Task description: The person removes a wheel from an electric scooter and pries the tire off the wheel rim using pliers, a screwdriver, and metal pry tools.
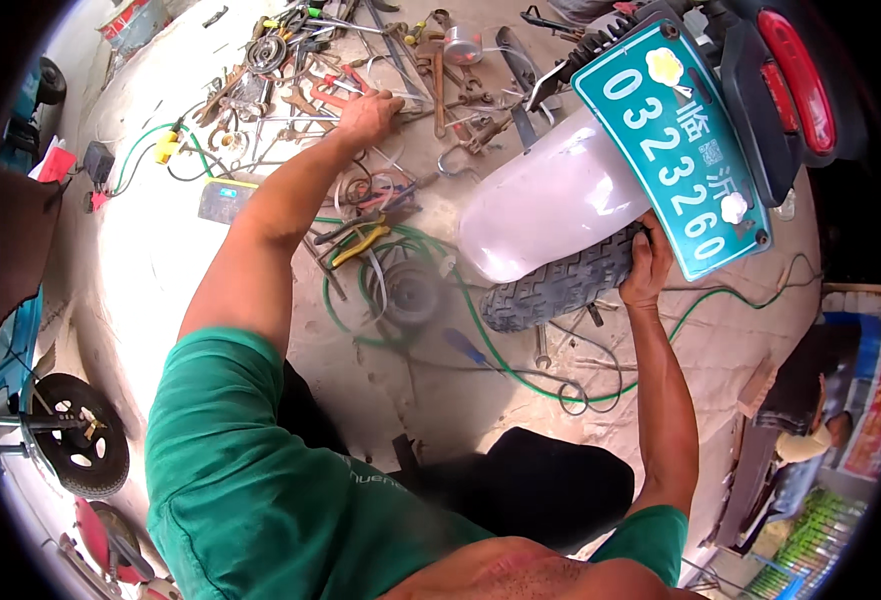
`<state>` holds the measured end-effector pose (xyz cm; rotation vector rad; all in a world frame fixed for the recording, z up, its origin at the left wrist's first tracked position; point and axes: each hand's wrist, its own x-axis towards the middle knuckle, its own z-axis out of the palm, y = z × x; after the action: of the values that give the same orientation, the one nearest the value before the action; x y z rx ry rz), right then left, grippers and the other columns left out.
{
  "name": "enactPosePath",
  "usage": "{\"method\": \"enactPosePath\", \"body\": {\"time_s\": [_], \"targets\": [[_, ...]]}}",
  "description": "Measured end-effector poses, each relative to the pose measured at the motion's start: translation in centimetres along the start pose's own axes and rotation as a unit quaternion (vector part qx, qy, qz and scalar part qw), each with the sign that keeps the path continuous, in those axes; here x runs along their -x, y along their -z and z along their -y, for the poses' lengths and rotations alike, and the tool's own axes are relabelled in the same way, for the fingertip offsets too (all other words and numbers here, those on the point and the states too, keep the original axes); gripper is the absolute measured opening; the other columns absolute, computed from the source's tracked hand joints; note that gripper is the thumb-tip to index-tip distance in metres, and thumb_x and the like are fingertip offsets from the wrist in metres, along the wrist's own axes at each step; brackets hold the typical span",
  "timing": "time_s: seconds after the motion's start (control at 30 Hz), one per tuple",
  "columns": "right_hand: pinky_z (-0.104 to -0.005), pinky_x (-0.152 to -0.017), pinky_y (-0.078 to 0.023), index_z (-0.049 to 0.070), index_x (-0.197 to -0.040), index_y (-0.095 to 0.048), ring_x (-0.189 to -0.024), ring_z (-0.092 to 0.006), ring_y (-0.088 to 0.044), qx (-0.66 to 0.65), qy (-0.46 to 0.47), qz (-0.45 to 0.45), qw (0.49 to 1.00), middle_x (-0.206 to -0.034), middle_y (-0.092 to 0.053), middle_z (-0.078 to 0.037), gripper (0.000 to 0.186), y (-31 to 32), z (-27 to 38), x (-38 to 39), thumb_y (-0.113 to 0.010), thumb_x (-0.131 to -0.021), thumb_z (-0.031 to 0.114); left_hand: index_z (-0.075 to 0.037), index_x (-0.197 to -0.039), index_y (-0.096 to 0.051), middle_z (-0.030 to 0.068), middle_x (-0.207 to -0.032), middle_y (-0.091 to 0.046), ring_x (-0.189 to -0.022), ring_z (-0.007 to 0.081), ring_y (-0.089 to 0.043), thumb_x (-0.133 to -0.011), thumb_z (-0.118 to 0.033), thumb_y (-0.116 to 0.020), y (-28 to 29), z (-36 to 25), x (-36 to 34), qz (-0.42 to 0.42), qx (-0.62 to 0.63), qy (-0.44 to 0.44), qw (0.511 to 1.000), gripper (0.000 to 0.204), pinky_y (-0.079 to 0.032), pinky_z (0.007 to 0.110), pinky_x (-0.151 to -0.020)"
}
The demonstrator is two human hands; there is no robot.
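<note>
My left hand (368,118) reaches into a pile of loose tools (300,85) at the top, fingers curled beside red-handled tools (335,92); what it holds, if anything, I cannot make out. My right hand (645,262) grips the rear tyre (550,290) of a two-wheeler. Above the tyre are a white mudguard (530,205), a green licence plate (660,150) and a red tail light (798,80). Yellow-handled pliers (360,245), a blue-handled screwdriver (465,348) and a spanner (542,350) lie on the pale floor below my arms and the tyre.
A green cable (520,383) loops across the floor. A black plug adapter (98,162) and a small grey case (225,200) lie at the left. A wheel (80,430) stands at the lower left. Boards and a colourful printed panel (865,420) are at the right edge.
</note>
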<state>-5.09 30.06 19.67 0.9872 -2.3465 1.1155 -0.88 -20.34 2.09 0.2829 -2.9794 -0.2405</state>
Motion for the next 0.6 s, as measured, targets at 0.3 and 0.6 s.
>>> {"method": "enactPosePath", "body": {"time_s": [0.3,0.6], "targets": [[-0.0484,-0.093,-0.046,0.002,-0.107,-0.071,-0.106,-0.0434,-0.059,-0.006,0.055,0.001,0.998,-0.110,-0.068,-0.022,0.027,0.7,-0.7,-1.0,-0.060,-0.091,0.020,-0.004,-0.109,-0.067,0.0084,-0.097,-0.072,-0.083,0.0232,-0.070,-0.101,-0.018,-0.065,20.1,-3.5,7.0,-0.077,0.284,-0.060,0.954,0.016,-0.057,0.040,-0.072],[-0.0414,-0.103,-0.047,0.002,-0.117,-0.068,-0.113,-0.0320,-0.062,-0.099,0.098,0.046,0.989,-0.121,-0.067,-0.015,0.035,6.5,7.0,3.8,-0.065,-0.091,0.024,0.001,-0.097,-0.069,0.0119,-0.099,-0.074,-0.088,0.0227,-0.070,-0.091,-0.008,-0.077,31.4,-20.1,20.6,0.148,0.412,-0.273,0.857,0.013,-0.055,0.033,-0.081]]}}
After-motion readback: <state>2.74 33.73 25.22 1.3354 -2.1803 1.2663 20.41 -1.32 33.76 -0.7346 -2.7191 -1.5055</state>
